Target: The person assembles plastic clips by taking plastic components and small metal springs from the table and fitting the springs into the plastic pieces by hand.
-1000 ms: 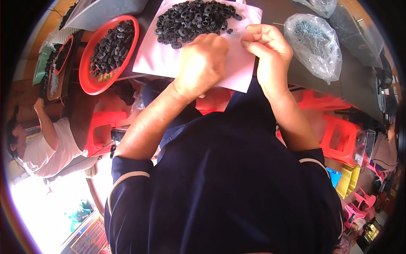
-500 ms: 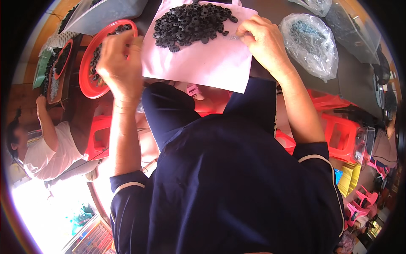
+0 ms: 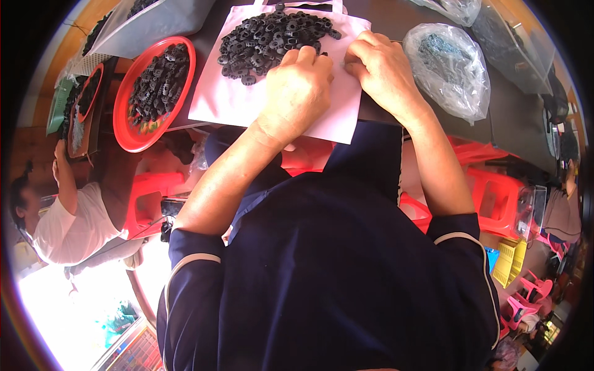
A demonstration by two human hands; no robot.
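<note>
Heap of small black ring-shaped parts (image 3: 269, 38), dull and ribbed, piled on the far half of a pale pink cloth bag (image 3: 247, 102) laid flat at the near edge of a dark table (image 3: 507, 117). Left hand (image 3: 297, 93) knuckles up on the bag at the near rim of the heap, fingers curled under; whether anything is pinched cannot be told. Right hand (image 3: 377, 65) just beside it, fingertips bent onto the bag's right edge, grip likewise hidden. Left of the bag, round red plastic tray (image 3: 131, 133) holding more black parts. Beyond that, smaller red-rimmed dish (image 3: 90, 93) on a dark board. Right of the bag, knotted clear plastic sack (image 3: 448, 65) of bluish-grey pieces. Clear bag (image 3: 151, 21) at top left. Below the table, red plastic stools (image 3: 495, 198), pink stools (image 3: 532, 290), yellow crate (image 3: 510, 263). Another person in white sleeve (image 3: 59, 226) at far left, bright floor beneath
</note>
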